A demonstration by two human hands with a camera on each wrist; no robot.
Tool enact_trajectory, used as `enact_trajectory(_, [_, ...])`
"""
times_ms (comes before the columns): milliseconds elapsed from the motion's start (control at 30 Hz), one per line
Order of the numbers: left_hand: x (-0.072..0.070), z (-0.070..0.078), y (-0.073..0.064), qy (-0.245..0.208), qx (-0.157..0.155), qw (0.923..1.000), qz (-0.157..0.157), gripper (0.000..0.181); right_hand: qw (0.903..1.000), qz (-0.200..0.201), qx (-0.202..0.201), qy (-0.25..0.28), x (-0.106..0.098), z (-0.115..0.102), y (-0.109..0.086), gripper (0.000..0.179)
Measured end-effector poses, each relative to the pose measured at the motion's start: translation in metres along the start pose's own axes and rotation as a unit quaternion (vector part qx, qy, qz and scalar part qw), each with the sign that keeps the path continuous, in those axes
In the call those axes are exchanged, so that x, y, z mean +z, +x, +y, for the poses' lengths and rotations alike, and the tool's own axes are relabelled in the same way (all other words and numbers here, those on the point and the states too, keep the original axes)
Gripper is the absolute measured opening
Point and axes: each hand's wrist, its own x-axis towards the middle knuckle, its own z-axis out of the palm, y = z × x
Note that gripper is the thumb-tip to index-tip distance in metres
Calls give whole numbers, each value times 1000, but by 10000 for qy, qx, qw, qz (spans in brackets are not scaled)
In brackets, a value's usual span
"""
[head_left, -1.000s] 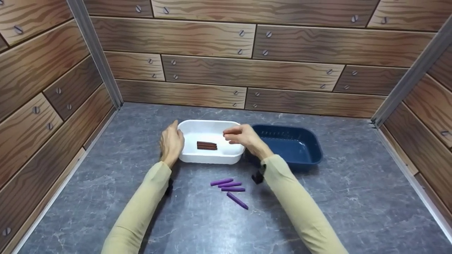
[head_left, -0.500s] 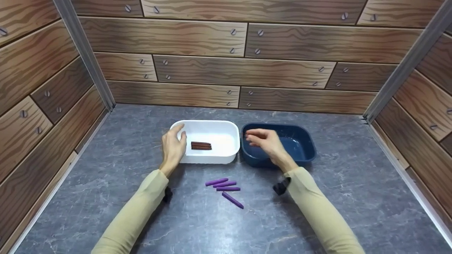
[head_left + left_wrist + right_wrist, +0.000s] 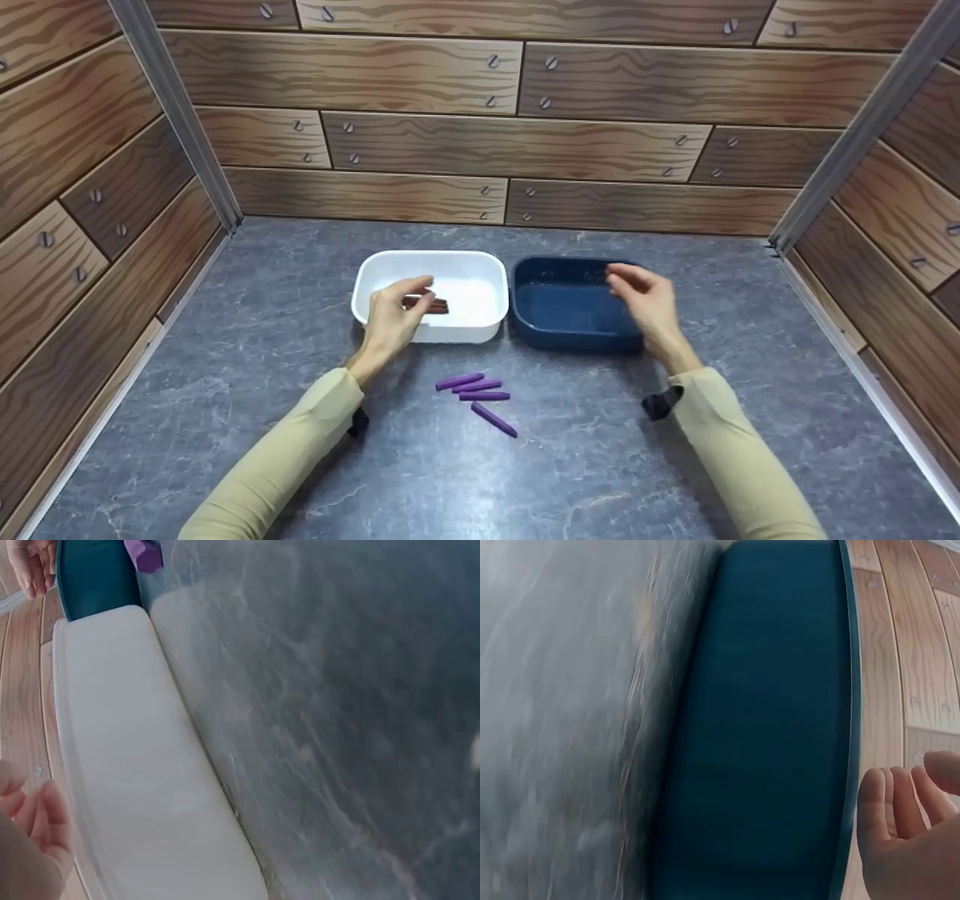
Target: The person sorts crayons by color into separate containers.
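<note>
Over near-left part of white tub (image 3: 457,334): L hand (image 3: 392,315), fingers loosely bent, thumb apart, nothing seen held; contact w/ tub, can't tell. R hand (image 3: 649,304) above right end of blue tub (image 3: 577,341), same loose curl, no obj. visible; rim contact likewise unclear. Brown sticks (image 3: 439,307) lie side by side on white tub floor, partly hidden by L hand. Four purple sticks (image 3: 478,386) on tabletop (image 3: 450,480), near side of tubs, approx. mid; three close together, 4th nearer & angled.

Step (judgement): betw. grips, hands being placed about the two tubs. Next move prob. calls for choosing a contact: if a tub wall, fingers outside & thumb inside; if a stick, low approach & fingertip pinch, since thin & likely to roll.

Vs. approx. 1 s ago: R hand was over right side of white tub, now well right, at blue tub's right end. L hand was at white tub's left wall, now further in. Sticks, both colours: no shift seen rel. to tubs.
</note>
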Motion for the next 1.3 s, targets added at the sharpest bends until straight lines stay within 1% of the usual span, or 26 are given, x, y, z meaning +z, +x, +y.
enact_trajectory(67, [3,3,-1,-311,-223,9991,-183,23,9995,302,-38,-80,-8,1,3,35])
enact_trajectory(100, [4,4,-2,-364,-290,9986,-265,23,9988,476,-66,-110,-11,2,4,34])
enact_trajectory(233, [8,8,-6,-345,-472,9970,-509,25,9932,1130,-57,-259,-22,5,9,31])
enact_trajectory(300, [8,9,-7,-329,-527,9960,-643,26,9911,1271,82,-390,-26,8,12,33])
enact_trajectory(400, [9,10,-10,-368,-624,9938,-845,26,9894,1267,372,-599,-32,13,15,38])
enact_trajectory(500, [10,10,-13,-456,-635,9913,-1059,25,9878,1189,617,-800,-37,19,17,42])
enact_trajectory(567, [8,19,-16,-537,-661,9886,-1240,23,9879,1118,731,-789,-39,22,19,45])
enact_trajectory(733, [8,26,-19,-747,-705,9800,-1704,21,9853,914,1251,-725,-43,31,22,48])
enact_trajectory(800, [10,18,-19,-812,-663,9762,-1901,21,9826,877,1486,-683,-44,35,23,49])
enact_trajectory(833, [10,17,-20,-843,-643,9737,-2014,21,9814,862,1589,-640,-44,36,24,49])
enact_trajectory(867, [10,16,-21,-852,-626,9709,-2149,22,9804,844,1682,-591,-44,38,25,49])
enact_trajectory(933, [10,15,-23,-862,-711,9624,-2474,22,9790,821,1810,-449,-44,41,25,49])
enact_trajectory(1033, [11,14,-27,-760,-903,9452,-3043,23,9773,803,1932,-339,-42,42,25,49])
enact_trajectory(1100, [12,14,-29,-657,-1000,9325,-3409,22,9766,829,1963,-289,-40,42,25,49])
enact_trajectory(1167, [14,14,-30,-479,-932,9228,-3707,21,9751,884,2018,-250,-39,41,25,48])
enact_trajectory(1300, [18,15,-31,-238,-795,9055,-4162,19,9738,945,2064,-140,-38,39,26,48])
